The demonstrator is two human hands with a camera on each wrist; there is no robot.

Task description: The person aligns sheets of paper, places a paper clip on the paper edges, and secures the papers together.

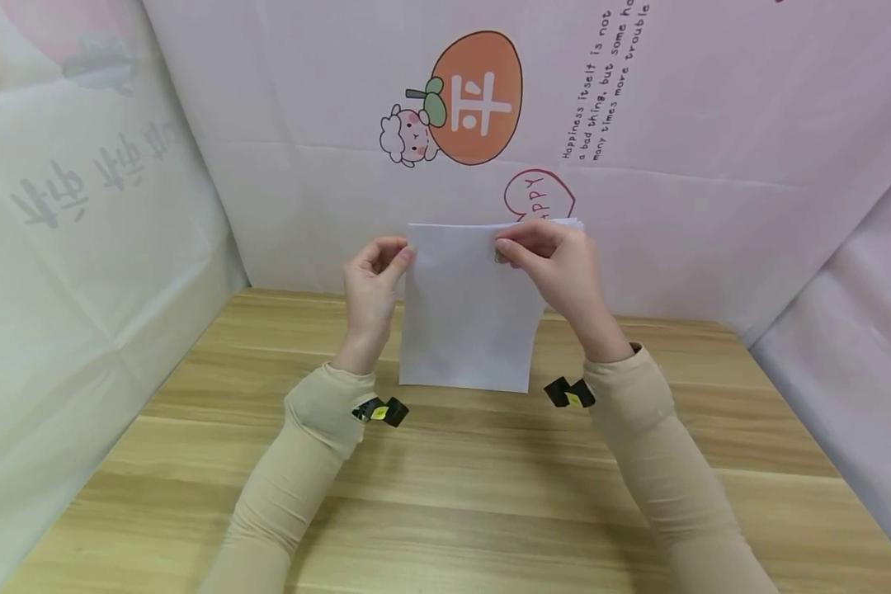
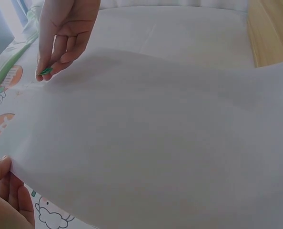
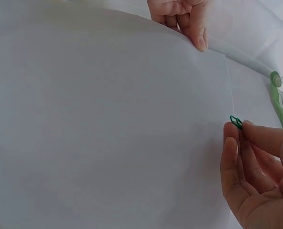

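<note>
A stack of white paper sheets stands upright with its lower edge on the wooden table. My left hand pinches the stack's upper left corner between thumb and fingers. My right hand is at the top edge near the right corner and pinches a small green paper clip. In the right wrist view the paper clip sits right at the edge of the paper, held by my right hand. The left wrist view shows the paper clip beyond the sheet.
Printed cloth walls close in the table at the back and on both sides; an orange fruit cartoon is on the back wall. Black wrist mounts sit on both beige sleeves. Bare wood lies in front of the paper.
</note>
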